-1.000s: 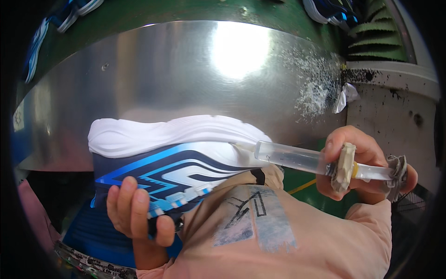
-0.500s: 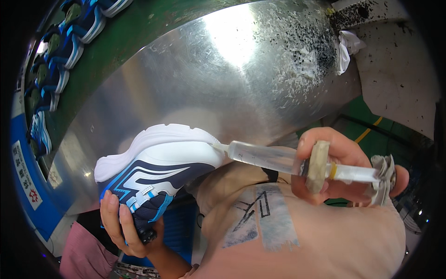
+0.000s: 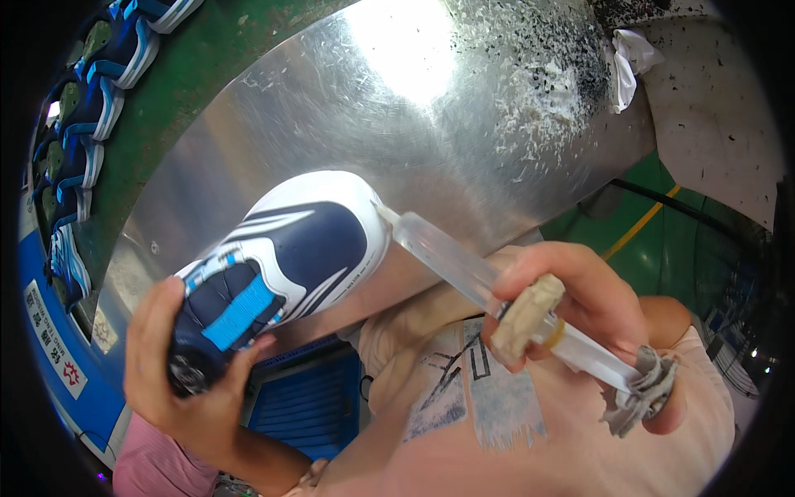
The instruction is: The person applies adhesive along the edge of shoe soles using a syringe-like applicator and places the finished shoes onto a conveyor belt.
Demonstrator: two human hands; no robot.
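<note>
A white, navy and light-blue running shoe [image 3: 319, 236] is held up over the metal table, its toe pointing up and right and its upper facing me. My left hand [image 3: 178, 381] wraps round the heel end, next to a dark form in the collar. In my right hand [image 3: 571, 306] is a clear plastic syringe [image 3: 443, 257], with pale wrapping on its finger grip and on its plunger end. My thumb or palm side sits at the plunger. The syringe tip meets the edge between sole and upper at the toe.
The shiny metal table [image 3: 331, 99] has dark and white residue at its right. Crumpled white paper [image 3: 633, 62] lies there. Several similar shoes [image 3: 124, 58] stand in a row on a green surface [image 3: 195, 83] at left. A blue crate [image 3: 306, 406] is below.
My left hand has turned the shoe from its side view so that its upper faces me. The syringe has swung to a steeper slant, its tip following the sole edge round the toe.
</note>
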